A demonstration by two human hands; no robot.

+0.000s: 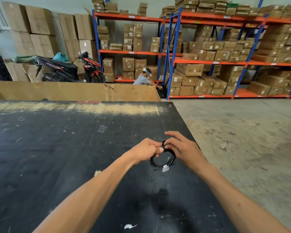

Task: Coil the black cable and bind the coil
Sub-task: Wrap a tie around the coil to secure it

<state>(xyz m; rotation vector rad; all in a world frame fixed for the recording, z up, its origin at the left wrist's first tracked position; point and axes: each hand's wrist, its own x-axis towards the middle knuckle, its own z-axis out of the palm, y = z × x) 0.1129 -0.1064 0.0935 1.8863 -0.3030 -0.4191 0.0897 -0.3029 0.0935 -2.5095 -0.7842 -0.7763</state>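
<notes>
The black cable (162, 161) is already wound into a small round coil, and we hold it just above the black table (74, 157), near its right edge. The coil hangs downward from our fingers, its loop open toward us; a pale tag (165, 168) sits on its low side. At the top of the coil, between our two hands, a short black strap (164, 142) stands up, and this is the spot the binding turns on.

Our left hand (146, 151) is closed, thumb and forefinger pinching the top of the coil from the left. Our right hand (181, 147) meets it from the right, thumb and forefinger pinching the strap, the other fingers loosely spread above. Both hands are equally near; the strap lies right at the right fingertips. We judge the coiling done and the binding under way, the strap needing to pass around the gathered turns.
</notes>
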